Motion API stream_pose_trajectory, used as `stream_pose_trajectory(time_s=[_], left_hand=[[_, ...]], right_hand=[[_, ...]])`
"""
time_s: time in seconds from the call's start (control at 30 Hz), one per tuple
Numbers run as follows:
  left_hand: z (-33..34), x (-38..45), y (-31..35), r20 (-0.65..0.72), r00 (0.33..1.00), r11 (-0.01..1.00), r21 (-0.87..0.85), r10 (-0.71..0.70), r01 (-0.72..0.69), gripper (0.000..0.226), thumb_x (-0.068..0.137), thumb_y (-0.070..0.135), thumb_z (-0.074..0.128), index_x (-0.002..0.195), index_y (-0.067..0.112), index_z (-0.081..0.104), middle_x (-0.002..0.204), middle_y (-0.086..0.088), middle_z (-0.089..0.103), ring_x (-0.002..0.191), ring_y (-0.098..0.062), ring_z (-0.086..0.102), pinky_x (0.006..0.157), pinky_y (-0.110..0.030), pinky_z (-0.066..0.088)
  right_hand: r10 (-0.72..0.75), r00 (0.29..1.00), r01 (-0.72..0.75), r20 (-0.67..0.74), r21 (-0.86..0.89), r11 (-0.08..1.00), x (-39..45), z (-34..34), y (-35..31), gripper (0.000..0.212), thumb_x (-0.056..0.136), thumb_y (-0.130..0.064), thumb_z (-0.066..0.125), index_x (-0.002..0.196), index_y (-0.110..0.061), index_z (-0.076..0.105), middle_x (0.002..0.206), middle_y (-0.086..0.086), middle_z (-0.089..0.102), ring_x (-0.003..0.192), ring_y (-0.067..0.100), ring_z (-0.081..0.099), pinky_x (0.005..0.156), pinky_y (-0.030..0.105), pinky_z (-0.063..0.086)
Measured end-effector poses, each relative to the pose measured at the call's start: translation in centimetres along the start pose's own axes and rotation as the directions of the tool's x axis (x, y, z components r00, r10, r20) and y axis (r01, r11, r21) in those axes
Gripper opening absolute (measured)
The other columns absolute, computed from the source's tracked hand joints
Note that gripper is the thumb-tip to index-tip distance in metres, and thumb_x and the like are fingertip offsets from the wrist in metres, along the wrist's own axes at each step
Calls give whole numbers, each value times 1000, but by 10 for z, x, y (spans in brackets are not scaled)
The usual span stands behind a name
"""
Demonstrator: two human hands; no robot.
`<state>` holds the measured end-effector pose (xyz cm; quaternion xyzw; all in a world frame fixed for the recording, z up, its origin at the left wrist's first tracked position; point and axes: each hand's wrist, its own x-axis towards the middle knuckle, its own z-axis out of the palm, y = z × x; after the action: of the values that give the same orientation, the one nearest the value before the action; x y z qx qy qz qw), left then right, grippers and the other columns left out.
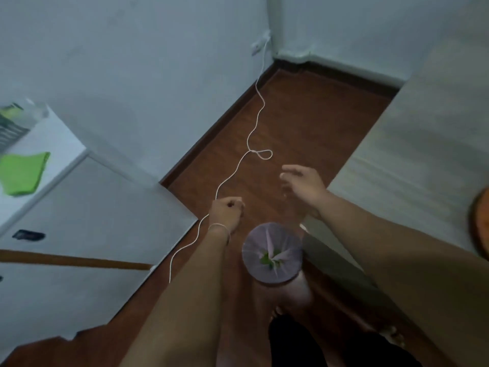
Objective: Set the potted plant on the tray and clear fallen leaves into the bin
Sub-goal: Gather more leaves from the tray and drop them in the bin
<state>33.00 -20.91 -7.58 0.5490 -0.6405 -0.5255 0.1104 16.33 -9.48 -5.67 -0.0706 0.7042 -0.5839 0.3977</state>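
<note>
We look down at a wooden floor between a white cabinet and a pale bed or mattress edge. The bin stands on the floor directly below us. It is round, lined with a pale bag, and green leaves lie at the bottom of the liner.

The left hand is clenched into a loose fist just beyond the bin rim, up and left of it. We cannot tell whether the fist encloses any leaves. The right hand is released, fingers spread and empty, farther beyond the bin and to its right. A white cable runs from the wall socket across the floor and passes beside the left hand.

The potted plant and the tray are not in view.

The deciding relation: the bin opening lies below and toward us from both hands, and the left hand is nearer. If it holds leaves, it must draw back over the opening before releasing.
</note>
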Motion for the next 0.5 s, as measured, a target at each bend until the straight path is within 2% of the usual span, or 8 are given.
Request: stream_pose_trajectory(time_s=[0.07,0.2,0.27,0.33,0.4,0.5], left_hand=[[3,-14,17,18,1000,1000,27,7,-8,26,84,16,61,60,21,71,84,-19,76,83,-36,73,83,-56,58],[32,-37,56,60,998,999,-5,32,-31,21,88,13,62,70,16,72,82,-18,74,76,-31,71,85,-54,58],[56,-44,76,100,993,997,-41,66,-62,14,89,11,61,82,11,72,77,-13,72,69,-28,69,79,-48,58],[89,-52,95,152,983,994,-45,101,-96,14,90,10,60,93,3,72,74,-10,70,63,-23,67,66,-36,57],[125,-63,113,203,970,990,-60,135,-125,14,91,10,60,96,3,71,73,-11,68,58,-19,63,55,-27,49],[183,-88,139,302,933,981,-74,194,-180,14,92,9,59,96,3,70,72,-11,67,54,-16,61,51,-24,48]], right_hand=[[-33,999,33,-10,73,997,-17,-36,-23,28,91,-8,62,119,-6,65,90,9,64,78,23,58,62,34,51],[-65,993,79,-101,141,987,-47,-123,-40,20,93,-12,62,111,-17,67,99,11,66,84,20,61,69,33,53],[-69,984,93,-162,144,985,-60,-169,-40,20,92,-14,62,112,-17,67,103,11,67,87,21,61,73,36,52],[-53,970,90,-237,148,985,-74,-215,-35,24,92,-13,63,115,-14,66,104,11,68,86,21,60,71,35,52],[-15,946,78,-323,183,980,-89,-256,-26,26,91,-13,63,116,-11,66,97,10,67,80,23,58,66,34,50],[23,929,60,-369,213,975,-111,-309,-9,25,91,-11,62,115,-10,65,92,17,63,69,26,52,64,37,43]])
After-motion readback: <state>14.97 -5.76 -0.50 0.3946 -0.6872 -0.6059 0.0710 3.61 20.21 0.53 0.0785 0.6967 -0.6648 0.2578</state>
